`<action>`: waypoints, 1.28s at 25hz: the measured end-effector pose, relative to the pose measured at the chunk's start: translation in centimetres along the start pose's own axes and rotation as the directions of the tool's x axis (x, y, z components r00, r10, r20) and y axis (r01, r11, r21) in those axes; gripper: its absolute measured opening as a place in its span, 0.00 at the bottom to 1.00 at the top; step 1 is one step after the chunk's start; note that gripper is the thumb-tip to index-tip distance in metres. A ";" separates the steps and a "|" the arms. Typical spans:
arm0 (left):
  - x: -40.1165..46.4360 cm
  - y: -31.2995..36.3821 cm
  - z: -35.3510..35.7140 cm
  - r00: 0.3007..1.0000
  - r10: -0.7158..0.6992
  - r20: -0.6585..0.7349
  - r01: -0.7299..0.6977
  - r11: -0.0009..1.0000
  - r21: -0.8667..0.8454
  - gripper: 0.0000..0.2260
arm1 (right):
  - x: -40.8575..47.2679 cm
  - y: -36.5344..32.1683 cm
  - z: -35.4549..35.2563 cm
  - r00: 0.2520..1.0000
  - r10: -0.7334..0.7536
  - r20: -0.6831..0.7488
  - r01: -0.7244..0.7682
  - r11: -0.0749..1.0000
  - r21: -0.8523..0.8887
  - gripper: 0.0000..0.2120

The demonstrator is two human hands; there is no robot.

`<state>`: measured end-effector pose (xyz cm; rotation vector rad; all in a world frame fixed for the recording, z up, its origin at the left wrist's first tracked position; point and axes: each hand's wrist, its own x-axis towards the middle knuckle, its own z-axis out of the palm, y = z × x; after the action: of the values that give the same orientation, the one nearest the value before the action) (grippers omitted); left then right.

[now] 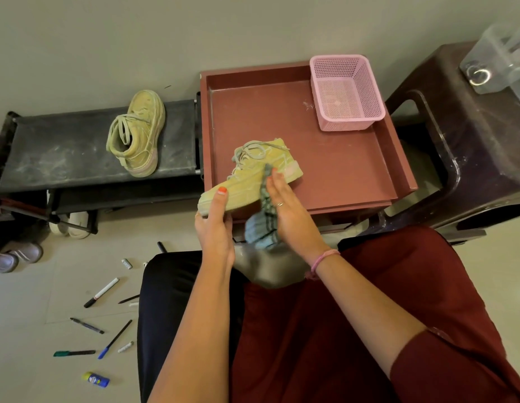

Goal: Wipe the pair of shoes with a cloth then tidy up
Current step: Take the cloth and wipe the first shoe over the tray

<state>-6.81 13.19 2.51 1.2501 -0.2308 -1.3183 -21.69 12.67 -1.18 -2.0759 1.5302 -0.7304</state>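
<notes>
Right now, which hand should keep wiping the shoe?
The right hand, probably. It already presses the cloth against the side of the shoe, while the left hand grips the toe end to hold it up over the red tray.

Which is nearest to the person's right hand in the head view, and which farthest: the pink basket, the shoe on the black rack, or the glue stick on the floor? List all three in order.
From the right hand:
1. Pink basket, in the tray's far right corner.
2. Shoe on the black rack, off to the left.
3. Glue stick, on the floor, lower left.
</notes>
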 end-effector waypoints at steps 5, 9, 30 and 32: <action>-0.1 0.1 0.1 1.000 0.002 0.004 -0.002 1.000 -0.017 0.11 | 0.5 0.1 0.6 0.989 0.137 -0.065 -0.131 0.988 0.087 0.36; 0.0 0.2 0.1 0.997 0.054 0.054 -0.056 0.998 0.020 0.08 | -0.4 -4.1 1.1 0.969 0.214 -0.125 -0.181 0.955 0.235 0.34; 1.0 0.2 -0.5 0.997 -0.029 0.065 0.026 0.999 0.045 0.07 | -0.2 -6.1 0.6 0.985 -0.037 -0.166 0.045 0.998 0.043 0.23; 0.9 0.2 -0.5 0.996 -0.040 0.083 0.036 0.998 0.052 0.06 | -0.6 -5.5 0.2 0.976 -0.179 -0.127 0.176 0.984 -0.033 0.21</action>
<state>-6.06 12.73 1.99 1.2481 -0.3031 -1.4070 -17.78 14.82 2.09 -2.2412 1.4369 -0.9344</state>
